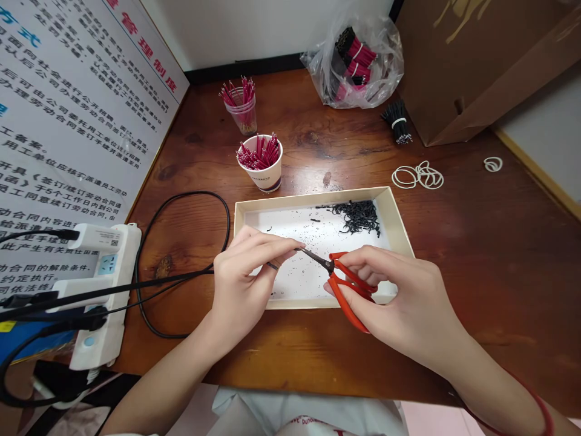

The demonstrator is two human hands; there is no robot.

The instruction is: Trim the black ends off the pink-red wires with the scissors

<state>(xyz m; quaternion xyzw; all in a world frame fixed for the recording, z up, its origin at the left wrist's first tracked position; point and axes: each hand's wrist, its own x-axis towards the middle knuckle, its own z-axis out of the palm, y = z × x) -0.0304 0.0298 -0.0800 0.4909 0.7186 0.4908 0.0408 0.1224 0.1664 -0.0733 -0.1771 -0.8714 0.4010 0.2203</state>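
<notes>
While the left hand [247,281] pinches thumb and forefinger nearly shut at the scissor tips, the right hand [399,297] curls closed around a pair of red-handled steel scissors [341,290], its fingers through the loops. Whatever the left fingertips hold is too thin to make out. The long axis of the scissors runs from the handles at lower right up toward the left, so the dark blades point at those fingertips. They lie over the front of a shallow cream cardboard tray [313,203] lined in white, scattered with black specks and holding a heap of curly black wire clippings [356,218]. The tray sits on a reddish-brown wooden table [476,266]. Beyond it stand a white paper cup [267,178] and a clear plastic cup [240,115], both packed with red-sleeved wires, near a clear plastic bag [358,66] of wire bundles and loose pale rubber bands [417,177]. A white power strip [106,297] lies at left, beside a white printed notice board [77,115].
</notes>
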